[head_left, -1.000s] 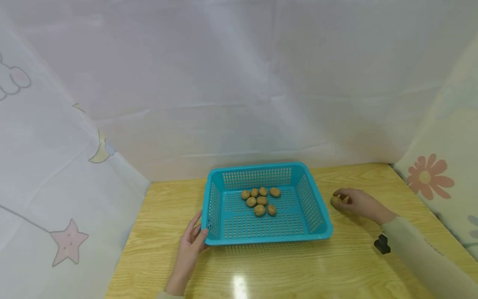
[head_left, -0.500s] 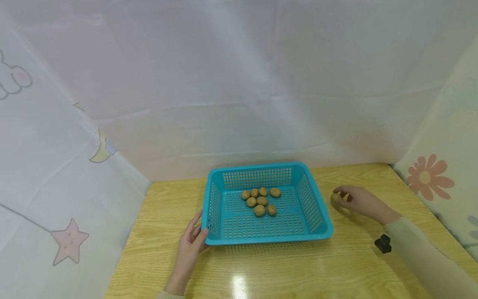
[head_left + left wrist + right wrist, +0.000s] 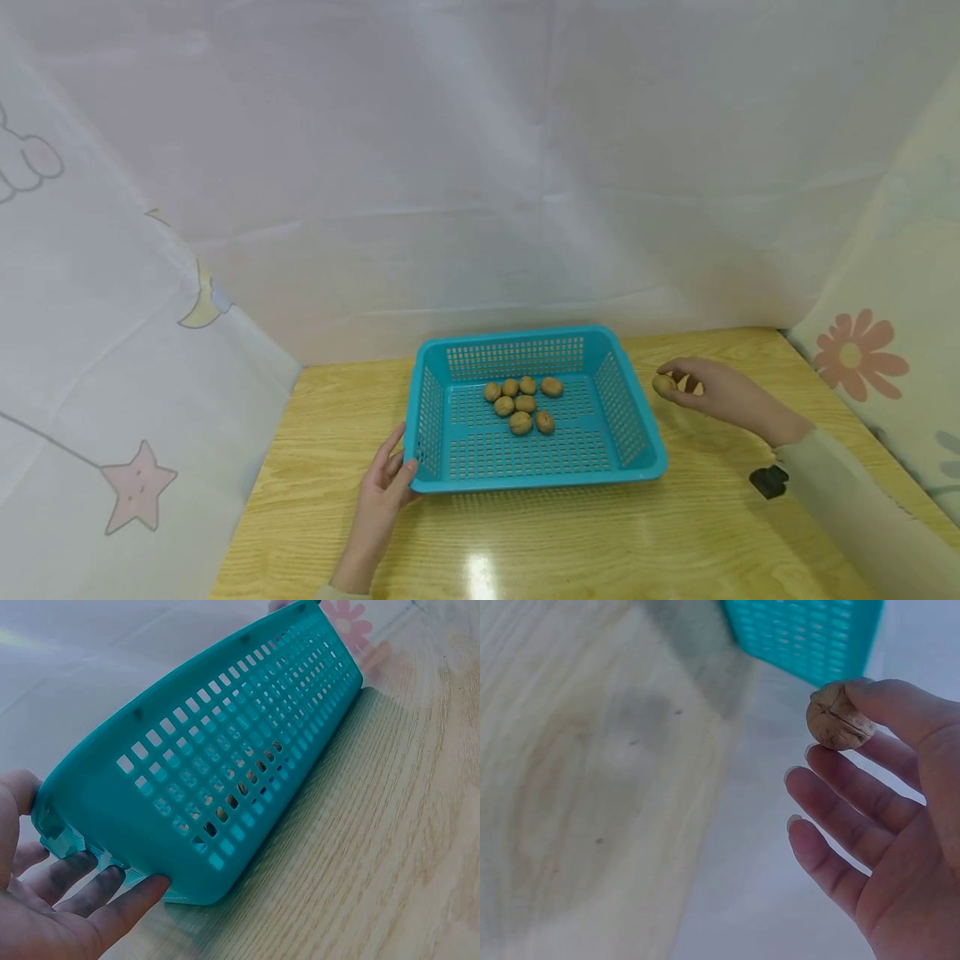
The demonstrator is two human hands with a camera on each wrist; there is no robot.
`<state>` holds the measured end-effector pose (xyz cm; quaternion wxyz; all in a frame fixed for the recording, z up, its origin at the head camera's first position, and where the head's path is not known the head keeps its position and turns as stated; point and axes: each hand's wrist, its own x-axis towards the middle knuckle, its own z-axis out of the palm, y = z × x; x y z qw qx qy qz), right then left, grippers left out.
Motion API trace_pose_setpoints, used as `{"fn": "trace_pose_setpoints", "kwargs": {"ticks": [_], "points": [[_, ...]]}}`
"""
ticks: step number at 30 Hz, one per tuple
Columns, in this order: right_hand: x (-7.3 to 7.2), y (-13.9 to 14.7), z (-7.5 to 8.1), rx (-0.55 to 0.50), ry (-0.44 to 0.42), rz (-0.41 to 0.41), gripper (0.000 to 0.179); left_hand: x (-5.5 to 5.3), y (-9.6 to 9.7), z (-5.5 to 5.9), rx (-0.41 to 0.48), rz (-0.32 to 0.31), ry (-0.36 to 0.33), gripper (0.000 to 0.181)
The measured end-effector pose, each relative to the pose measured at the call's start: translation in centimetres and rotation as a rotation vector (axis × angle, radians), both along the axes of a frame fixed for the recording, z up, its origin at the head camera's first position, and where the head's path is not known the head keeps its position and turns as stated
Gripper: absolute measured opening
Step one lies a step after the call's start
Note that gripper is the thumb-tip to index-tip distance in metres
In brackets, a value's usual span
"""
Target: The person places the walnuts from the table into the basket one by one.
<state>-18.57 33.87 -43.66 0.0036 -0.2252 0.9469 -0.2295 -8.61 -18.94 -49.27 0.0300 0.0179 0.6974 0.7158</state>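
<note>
A blue-green plastic basket point(image 3: 538, 481) with perforated sides rests on the wooden table. Inside it lie several walnuts point(image 3: 525, 403), grouped left of the middle. My left hand point(image 3: 378, 492) grips the basket's near left corner. In the left wrist view the thumb lies at the rim and the fingers point(image 3: 129, 906) press against the end wall. To the right of the basket, my right hand point(image 3: 716, 392) pinches a walnut point(image 3: 840, 716) between thumb and index finger, raised off the table. The other fingers of that hand are spread and loosely bent in the right wrist view.
The wooden table point(image 3: 480, 542) ends at a pale hanging cloth point(image 3: 480, 167) close behind the basket. Patterned cloth point(image 3: 135, 400) also hangs at both sides. A small black object point(image 3: 769, 481) sits by my right cuff.
The walnut has come up off the table in my right hand and moved slightly left toward the basket. My left hand and the basket have stayed in place.
</note>
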Motion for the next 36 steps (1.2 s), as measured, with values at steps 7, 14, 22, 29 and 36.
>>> {"fn": "trace_pose_setpoints", "kwargs": {"ticks": [7, 14, 22, 29, 36], "points": [[-0.6, -0.7, 2.3, 0.02, 0.034, 0.019, 0.034, -0.2, 0.2, -0.1, 0.003, -0.012, -0.001, 0.064], [-1.4, -2.9, 5.3, 0.017, 0.028, 0.056, 0.036, -0.1, 0.2, 0.0, 0.005, -0.006, -0.011, 0.063], [-3.7, -7.3, 5.4, 0.027, 0.044, 0.169, 0.036, 0.2, 0.0, 0.2, 0.002, 0.019, -0.031, 0.063], [-5.5, -10.9, 5.3, 0.039, 0.015, 0.237, 0.035, -0.1, 0.2, 0.3, 0.016, 0.015, -0.016, 0.063], [-6.5, -13.9, 3.6, 0.006, -0.094, 0.306, 0.029, 0.0, 0.2, 0.4, -0.001, 0.024, -0.045, 0.063]]}}
